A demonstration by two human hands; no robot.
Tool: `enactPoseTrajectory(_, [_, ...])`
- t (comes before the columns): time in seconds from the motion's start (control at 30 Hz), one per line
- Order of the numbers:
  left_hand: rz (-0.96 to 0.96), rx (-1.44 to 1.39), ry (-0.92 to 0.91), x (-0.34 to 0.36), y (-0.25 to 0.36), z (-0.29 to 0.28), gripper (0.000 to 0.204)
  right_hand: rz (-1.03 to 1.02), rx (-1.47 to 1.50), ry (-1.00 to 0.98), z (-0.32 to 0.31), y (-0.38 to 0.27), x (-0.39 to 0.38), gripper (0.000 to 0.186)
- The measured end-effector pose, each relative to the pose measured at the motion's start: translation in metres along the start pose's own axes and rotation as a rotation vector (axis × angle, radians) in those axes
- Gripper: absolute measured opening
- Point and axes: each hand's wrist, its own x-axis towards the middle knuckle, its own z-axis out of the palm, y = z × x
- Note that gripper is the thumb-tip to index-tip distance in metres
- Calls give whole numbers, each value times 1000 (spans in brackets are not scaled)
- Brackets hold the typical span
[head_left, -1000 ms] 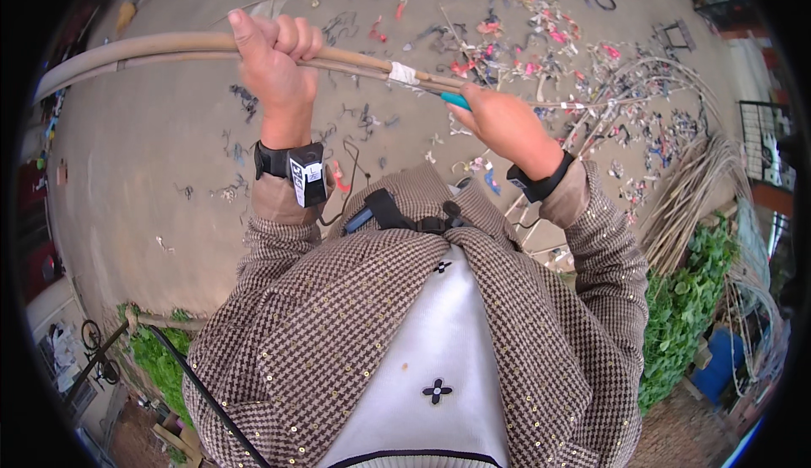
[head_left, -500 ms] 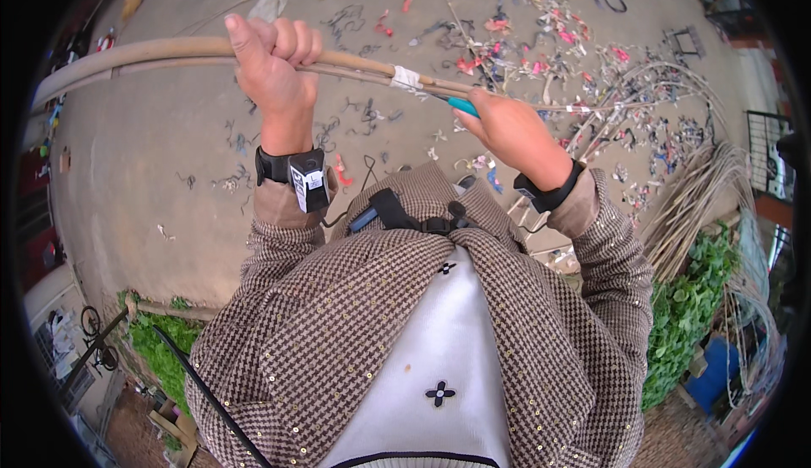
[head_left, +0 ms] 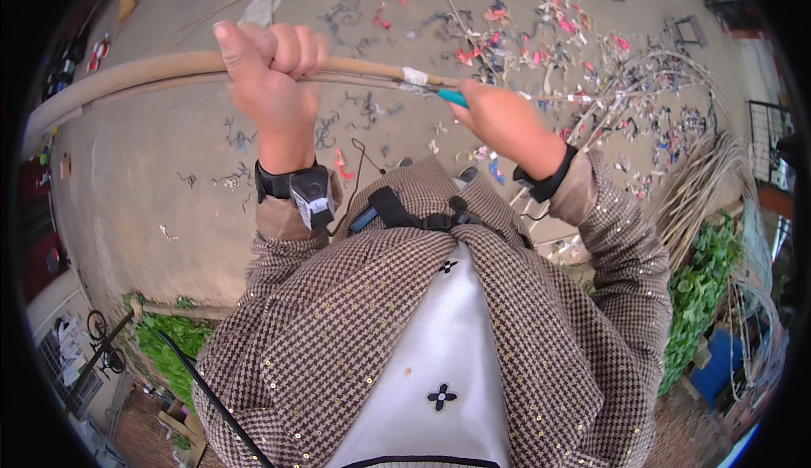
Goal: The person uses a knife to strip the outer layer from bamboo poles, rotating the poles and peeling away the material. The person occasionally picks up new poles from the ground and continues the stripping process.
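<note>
My left hand (head_left: 279, 79) is wrapped round a pair of long, slender tan poles (head_left: 182, 67) that run side by side across the upper part of the head view. In my right hand (head_left: 511, 122) is a teal-handled tool (head_left: 453, 97), whose thin dark end points left along the poles. That end lies at or against a white binding (head_left: 415, 78) around the poles between my two hands. Whether it is a blade cannot be made out. My right fingers curl close to the poles, and some are hidden behind the back of the hand.
Scraps of red, white and dark strips (head_left: 541, 46) litter the grey ground ahead. On the right, a bundle of thin sticks (head_left: 697, 189) lies by green plants (head_left: 705, 291) and a blue container (head_left: 718, 367). More plants (head_left: 173, 350) grow at lower left.
The tool and my right hand have shifted slightly left, toward the binding. The poles' left end has dropped a little lower, and the binding looks narrower on the upper pole.
</note>
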Motion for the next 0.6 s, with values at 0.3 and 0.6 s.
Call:
enactPoseTrajectory(0.3, [50, -242, -76, 39, 71, 16, 54, 556, -321, -501, -4, 129, -130, 33])
enactPoseTrajectory(0.6, [-22, -141, -106, 86, 71, -66, 51, 521, 1, 28, 36, 136, -121, 37])
